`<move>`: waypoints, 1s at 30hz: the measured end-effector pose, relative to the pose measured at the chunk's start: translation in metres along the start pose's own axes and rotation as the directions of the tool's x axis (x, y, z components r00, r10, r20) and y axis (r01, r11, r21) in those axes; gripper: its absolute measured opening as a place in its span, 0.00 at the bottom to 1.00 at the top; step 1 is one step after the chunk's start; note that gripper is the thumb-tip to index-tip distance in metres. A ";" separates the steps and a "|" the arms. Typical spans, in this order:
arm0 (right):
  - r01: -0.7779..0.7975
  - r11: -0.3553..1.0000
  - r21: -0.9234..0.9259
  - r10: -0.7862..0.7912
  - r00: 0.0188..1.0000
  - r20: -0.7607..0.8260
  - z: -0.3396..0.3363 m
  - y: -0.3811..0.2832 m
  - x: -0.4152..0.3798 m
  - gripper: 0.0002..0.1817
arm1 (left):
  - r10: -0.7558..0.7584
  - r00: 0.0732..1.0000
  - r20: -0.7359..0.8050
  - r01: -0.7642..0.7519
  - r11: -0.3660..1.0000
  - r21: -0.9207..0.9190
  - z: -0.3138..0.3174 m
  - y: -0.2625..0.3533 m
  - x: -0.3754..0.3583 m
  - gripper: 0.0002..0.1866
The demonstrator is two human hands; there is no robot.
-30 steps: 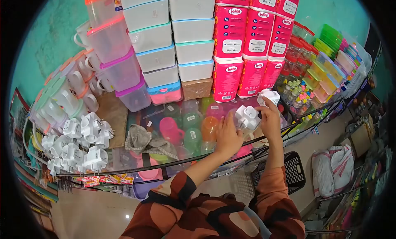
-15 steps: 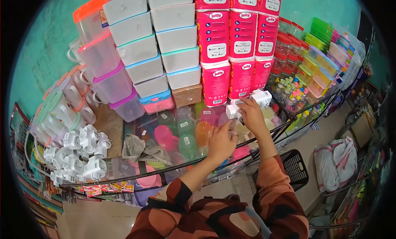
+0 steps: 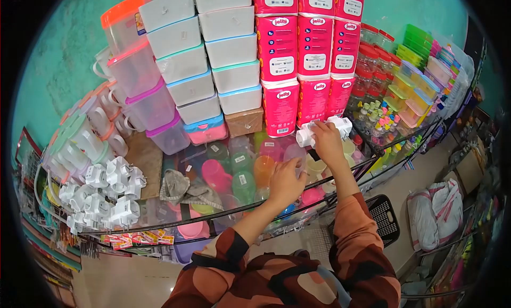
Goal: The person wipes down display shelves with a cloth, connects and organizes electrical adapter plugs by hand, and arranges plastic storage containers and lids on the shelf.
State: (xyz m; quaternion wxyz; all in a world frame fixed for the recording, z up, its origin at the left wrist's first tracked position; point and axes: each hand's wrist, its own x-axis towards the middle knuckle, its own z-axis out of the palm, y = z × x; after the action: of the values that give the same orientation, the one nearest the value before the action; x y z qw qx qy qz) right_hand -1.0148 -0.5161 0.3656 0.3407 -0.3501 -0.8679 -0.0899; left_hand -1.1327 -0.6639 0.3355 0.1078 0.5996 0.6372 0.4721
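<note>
My right hand is closed over a white plug adapter at the front of the pink packs. More white adapters sit right beside its fingers; where one ends and another begins is partly hidden by the hand. Lower and to the left, my left hand hovers over the glass top with fingers loosely bent and apart, holding nothing visible. A big cluster of white plug adapters lies at the left end of the counter.
Stacked white boxes and pink "jolly" packs stand along the back. Pitchers rise at left, red-lidded jars at right. A grey cloth lies on the glass. A black basket is below the counter's edge.
The adapter under my right hand has shifted slightly right, closer to the adapters beside it. My left hand stays in nearly the same place. The view has moved a little.
</note>
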 end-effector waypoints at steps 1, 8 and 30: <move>0.004 1.000 0.001 -0.004 1.000 0.002 -0.003 -0.001 -0.002 0.16 | 0.016 1.000 -0.017 -0.016 1.000 -0.006 -0.001 0.001 0.000 0.20; -0.181 0.945 0.272 0.254 0.930 -0.264 -0.024 -0.019 -0.032 0.15 | 0.343 0.918 -0.200 -0.354 0.935 -0.022 -0.028 0.014 -0.027 0.16; 0.372 0.586 0.720 -0.637 0.760 0.126 0.036 -0.474 0.111 0.43 | 0.064 0.654 -0.754 0.530 0.672 0.517 -0.337 -0.067 -0.181 0.31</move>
State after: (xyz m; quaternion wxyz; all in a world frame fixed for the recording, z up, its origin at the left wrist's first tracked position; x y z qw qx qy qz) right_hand -1.4089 -0.7918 0.4503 0.2291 0.0496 -0.9527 0.1935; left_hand -1.3668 -0.9690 0.3878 -0.3212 0.2617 0.8324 0.3679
